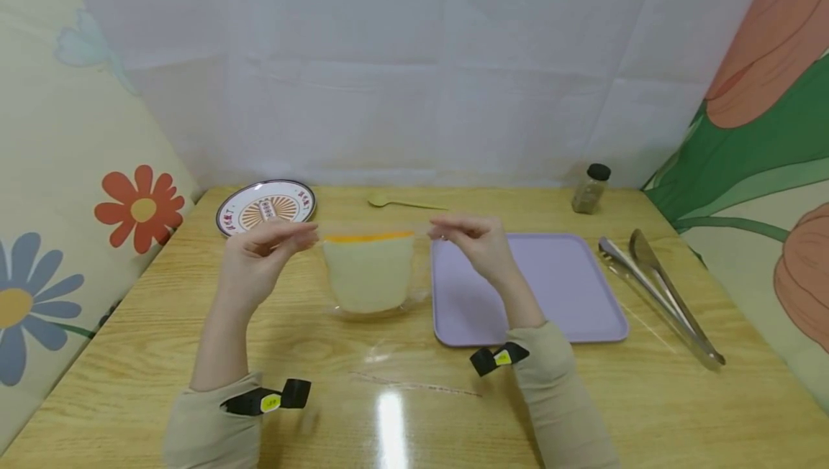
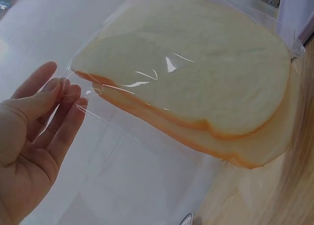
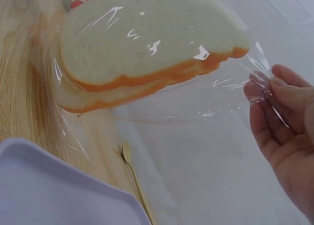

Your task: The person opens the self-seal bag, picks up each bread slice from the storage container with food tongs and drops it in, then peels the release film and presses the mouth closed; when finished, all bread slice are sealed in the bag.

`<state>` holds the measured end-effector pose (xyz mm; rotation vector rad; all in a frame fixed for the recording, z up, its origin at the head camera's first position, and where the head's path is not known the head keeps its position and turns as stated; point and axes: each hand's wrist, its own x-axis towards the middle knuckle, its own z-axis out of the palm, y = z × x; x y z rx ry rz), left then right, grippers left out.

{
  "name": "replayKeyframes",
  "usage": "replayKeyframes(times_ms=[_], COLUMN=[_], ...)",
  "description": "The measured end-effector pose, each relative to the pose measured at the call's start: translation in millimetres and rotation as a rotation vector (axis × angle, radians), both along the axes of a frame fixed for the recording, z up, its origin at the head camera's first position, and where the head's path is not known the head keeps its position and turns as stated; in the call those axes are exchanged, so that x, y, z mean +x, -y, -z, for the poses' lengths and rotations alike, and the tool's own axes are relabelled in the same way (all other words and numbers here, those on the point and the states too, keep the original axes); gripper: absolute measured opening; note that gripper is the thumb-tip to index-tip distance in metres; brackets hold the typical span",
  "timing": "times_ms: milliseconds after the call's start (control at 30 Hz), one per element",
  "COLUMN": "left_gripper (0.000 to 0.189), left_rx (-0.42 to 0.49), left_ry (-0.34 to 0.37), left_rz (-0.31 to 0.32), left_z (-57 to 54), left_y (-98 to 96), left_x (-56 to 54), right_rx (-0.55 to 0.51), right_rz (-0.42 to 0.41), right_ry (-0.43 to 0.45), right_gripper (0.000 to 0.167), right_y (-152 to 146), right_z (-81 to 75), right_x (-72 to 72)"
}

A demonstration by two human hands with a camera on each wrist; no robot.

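Two slices of white bread [image 1: 369, 275] with orange-brown crusts lie one over the other inside a clear plastic bag [image 3: 206, 114]. The bag is held up above the wooden table between both hands. My left hand [image 1: 262, 260] pinches one upper corner of the plastic between thumb and fingertips. On the other side, the thumb and fingers of my right hand [image 1: 478, 244] grip the opposite corner. Seen from the left wrist, the film stretches from the fingertips along the bread's crust. A thin clear strip [image 1: 414, 385] lies on the table in front of the bag.
A lilac tray [image 1: 550, 289] sits to the right, partly under my right forearm. Metal tongs [image 1: 648, 285] and a long metal utensil [image 1: 673, 296] lie beyond it. Behind are a patterned plate [image 1: 298, 203], a gold spoon [image 1: 382, 202] and a black-capped jar [image 1: 589, 192].
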<state>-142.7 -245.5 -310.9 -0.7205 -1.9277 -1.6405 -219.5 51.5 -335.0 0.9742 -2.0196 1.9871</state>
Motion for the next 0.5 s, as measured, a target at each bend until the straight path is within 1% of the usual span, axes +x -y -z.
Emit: replayKeyframes(times_ms=[100, 133, 167, 233, 333, 400, 500], left_gripper=[0.015, 0.017, 0.02, 0.027, 0.036, 0.039, 0.038], left_rx=[-0.02, -0.027, -0.022, -0.001, 0.023, 0.034, 0.01], left_ry=[-0.047, -0.057, -0.069, -0.087, -0.105, -0.109, -0.097], left_rz=[-0.001, -0.006, 0.001, 0.037, 0.089, 0.119, 0.121], left_z=[0.5, 0.5, 0.6, 1.0, 1.1, 0.9, 0.2], left_y=[-0.4, -0.5, -0.5, -0.2, 0.8, 1.8, 3.6], left_x=[-0.9, -1.2, -1.5, -2.3, -2.3, -1.6, 0.0], right_rx=[-0.021, -0.025, -0.026, -0.023, -0.014, -0.002, 0.013], right_rz=[-0.032, -0.042, -0.049, -0.054, -0.042, -0.031, -0.028], right_ry=[0.008, 0.01, 0.01, 0.01, 0.019, 0.024, 0.024], right_gripper=[0.019, 0.019, 0.019, 0.018, 0.015, 0.013, 0.012], right_y=[-1.6, -2.1, -2.5, -3.3, -4.1, -4.5, -5.0], right_z=[0.3, 0.4, 0.2, -0.2, -1.0, -1.0, -0.4], right_x=[-0.6, -0.9, -0.9, -0.8, -0.4, -0.4, -0.8])
